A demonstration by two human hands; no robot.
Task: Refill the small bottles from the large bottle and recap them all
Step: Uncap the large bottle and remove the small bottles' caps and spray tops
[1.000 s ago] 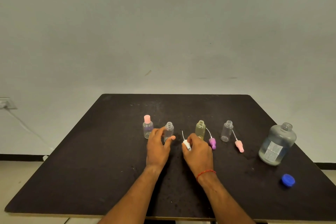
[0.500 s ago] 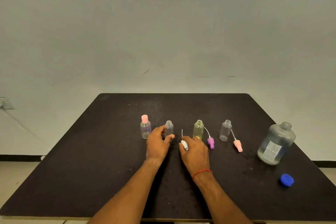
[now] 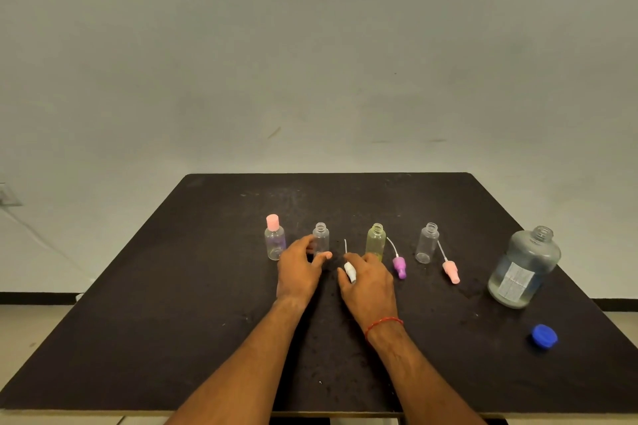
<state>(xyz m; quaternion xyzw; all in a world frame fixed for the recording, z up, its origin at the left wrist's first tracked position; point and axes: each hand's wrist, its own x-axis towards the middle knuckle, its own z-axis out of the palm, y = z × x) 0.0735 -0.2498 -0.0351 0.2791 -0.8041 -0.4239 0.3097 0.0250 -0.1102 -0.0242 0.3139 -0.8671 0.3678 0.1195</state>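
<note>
Curled about the foot of the clear bottle (image 3: pixel 321 237) are the fingers and thumb of the left hand (image 3: pixel 297 271), by which it is held upright. The right hand (image 3: pixel 371 283), at its three o'clock, is closed in a pinch on the white sprayer (image 3: pixel 349 271), whose dip tube is pointed to twelve. Both are placed over the middle of the table (image 3: pixel 165 321).

The large bottle (image 3: pixel 524 266) is stood uncapped and part filled at three o'clock from the hands, near the table's right edge, with its blue cap (image 3: pixel 544 335) laid at five o'clock of it. The capped bottle (image 3: pixel 274 243) is set at nine o'clock of the clear bottle. The yellow bottle (image 3: pixel 375 237) and the end bottle (image 3: pixel 428 241) are set open at three. A purple sprayer (image 3: pixel 399 266) and a pink sprayer (image 3: pixel 451 271) are laid at four o'clock of those two.

Recapping of the clear bottle is judged to be in hand. The thin tube could be caught on the neck and bent if it is not lined up. So light a bottle could be tipped by a sideways push. The thread could be crossed if the sprayer is seated askew. The bottle's fill level cannot be told.
</note>
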